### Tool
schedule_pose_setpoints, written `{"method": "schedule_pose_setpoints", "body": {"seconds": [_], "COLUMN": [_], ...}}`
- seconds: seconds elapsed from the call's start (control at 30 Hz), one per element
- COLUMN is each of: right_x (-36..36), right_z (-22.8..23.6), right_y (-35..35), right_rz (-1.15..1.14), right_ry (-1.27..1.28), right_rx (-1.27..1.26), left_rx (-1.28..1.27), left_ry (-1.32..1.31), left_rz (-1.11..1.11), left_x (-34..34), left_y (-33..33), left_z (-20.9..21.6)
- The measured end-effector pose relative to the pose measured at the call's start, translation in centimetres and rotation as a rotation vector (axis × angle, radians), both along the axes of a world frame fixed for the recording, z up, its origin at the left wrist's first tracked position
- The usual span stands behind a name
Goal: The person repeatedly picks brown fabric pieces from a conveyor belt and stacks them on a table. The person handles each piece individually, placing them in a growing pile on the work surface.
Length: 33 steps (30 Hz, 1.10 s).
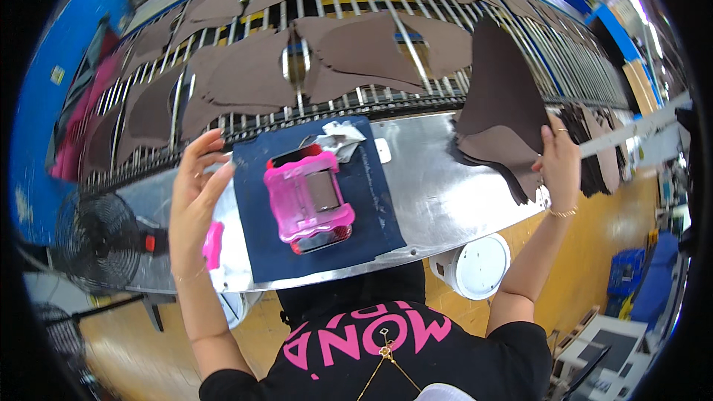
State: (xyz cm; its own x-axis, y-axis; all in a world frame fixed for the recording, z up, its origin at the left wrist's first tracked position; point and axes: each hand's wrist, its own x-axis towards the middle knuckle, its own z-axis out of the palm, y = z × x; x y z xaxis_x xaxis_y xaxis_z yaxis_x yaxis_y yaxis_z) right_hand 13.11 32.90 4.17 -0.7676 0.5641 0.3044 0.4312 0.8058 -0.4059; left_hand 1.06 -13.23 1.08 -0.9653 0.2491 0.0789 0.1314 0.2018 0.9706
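Note:
My left hand (197, 200) is raised at the left of the blue sheet (260, 200), its fingers apart and nothing in them. At the right, my right hand (562, 163) grips the edge of a large dark brown cut piece (505, 78), which stands tilted up. Smaller brown cut pieces (497, 146) lie stacked at its foot, next to my fingers. A bright pink plastic frame (293, 204) with red parts sits on the blue sheet between my hands. Crumpled whitish material (342, 139) lies behind the frame.
Beyond the metal table (423, 200) runs a slatted conveyor (312, 48) carrying several brown cut pieces (241, 74). More pieces (594, 148) hang by a light bar (631, 134) at the right. A black fan (100, 238) is at the left; a white bucket (483, 267) stands below.

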Motion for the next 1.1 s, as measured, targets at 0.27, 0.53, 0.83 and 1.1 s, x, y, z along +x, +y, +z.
{"method": "schedule_pose_setpoints", "body": {"seconds": [0.27, 0.53, 0.83, 1.1], "right_x": [-5.0, -8.9, -8.7, -5.9], "right_z": [2.2, -6.5, -9.2, -10.4], "right_y": [-11.5, -19.6, -21.1, -15.6], "right_rz": [0.643, 0.928, 0.928, 0.870], "right_ry": [0.400, 0.333, 0.258, 0.222], "right_rx": [-0.747, -0.896, -0.498, -0.282], "left_rx": [0.105, 0.030, -0.215, -0.380], "left_ry": [-0.009, 0.210, 0.261, 0.259], "left_rz": [0.050, 0.319, 0.402, 0.105], "left_x": [0.5, 2.3, 4.8, 3.4], "left_y": [2.7, -6.6, -9.4, -5.8], "left_z": [0.7, 4.3, 4.8, -0.3]}}
